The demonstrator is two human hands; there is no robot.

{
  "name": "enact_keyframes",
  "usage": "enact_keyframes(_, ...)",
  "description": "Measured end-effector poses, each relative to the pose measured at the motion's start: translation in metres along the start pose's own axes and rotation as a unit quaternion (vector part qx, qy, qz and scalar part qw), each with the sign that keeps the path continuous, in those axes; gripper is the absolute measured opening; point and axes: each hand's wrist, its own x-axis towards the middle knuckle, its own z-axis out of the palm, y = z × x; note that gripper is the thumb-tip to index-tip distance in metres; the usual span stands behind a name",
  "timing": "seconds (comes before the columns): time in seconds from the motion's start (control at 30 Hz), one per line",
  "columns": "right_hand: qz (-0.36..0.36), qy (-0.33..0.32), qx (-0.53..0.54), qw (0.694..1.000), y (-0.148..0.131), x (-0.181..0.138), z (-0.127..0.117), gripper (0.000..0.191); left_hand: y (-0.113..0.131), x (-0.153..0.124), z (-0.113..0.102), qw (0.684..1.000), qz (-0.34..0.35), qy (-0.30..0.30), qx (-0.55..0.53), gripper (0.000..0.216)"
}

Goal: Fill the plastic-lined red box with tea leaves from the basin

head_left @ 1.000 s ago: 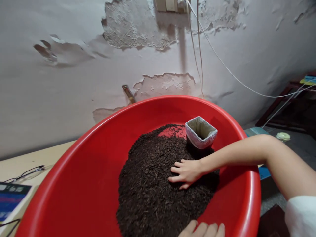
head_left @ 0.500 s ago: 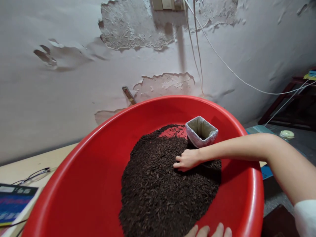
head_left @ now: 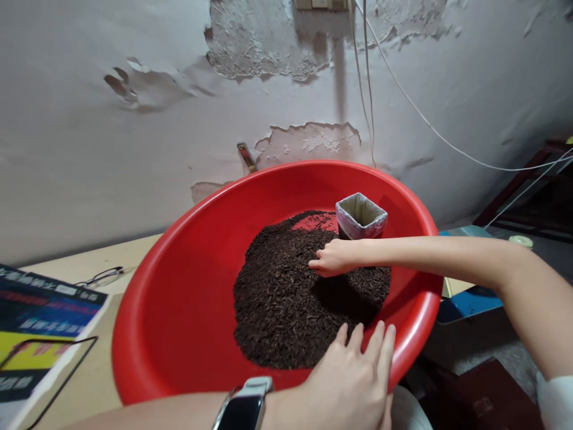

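The right hand (head_left: pixel 333 258), flat on the dark tea leaves (head_left: pixel 295 292) a second ago, is now cupped shut on a pinch of them — just beside the lined pouch (head_left: pixel 360 216). The left hand (head_left: pixel 353 382) has slid forward, fingers spread over the red basin (head_left: pixel 179 298)'s near rim, holding nothing.

One head-worn camera looks forward and down from close above a red basin (head_left: pixel 179 310) on a table (head_left: pixel 85 269), facing a peeling wall (head_left: pixel 134 149) just behind
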Motion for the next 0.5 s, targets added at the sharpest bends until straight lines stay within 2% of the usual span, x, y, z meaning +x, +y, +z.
enact_keyframes(0.13, 0.042, 0.004, 0.017, 0.999, 0.010, -0.011, 0.005, 0.031, -0.003, 0.003, -0.004, 1.000, -0.011, -0.017, 0.009, 0.054)
enact_keyframes(0.3, 0.100, 0.057, 0.042, 0.992, 0.038, -0.016, -0.032, 0.031, -0.006, 0.002, 0.002, 0.997, -0.037, -0.060, 0.008, 0.055)
enact_keyframes(0.4, 0.206, 0.130, 0.047, 0.969, 0.067, -0.022, -0.052, 0.034, -0.013, 0.005, -0.003, 0.995, -0.010, -0.087, -0.056, 0.063)
enact_keyframes(0.47, 0.297, 0.181, 0.040, 0.937, 0.087, -0.029, -0.053, 0.037, -0.021, 0.007, -0.007, 0.985, 0.030, -0.114, -0.124, 0.062)
enact_keyframes(0.5, 0.336, 0.185, 0.041, 0.922, 0.096, -0.032, -0.049, 0.039, -0.025, 0.007, -0.007, 0.979, 0.046, -0.125, -0.152, 0.060)
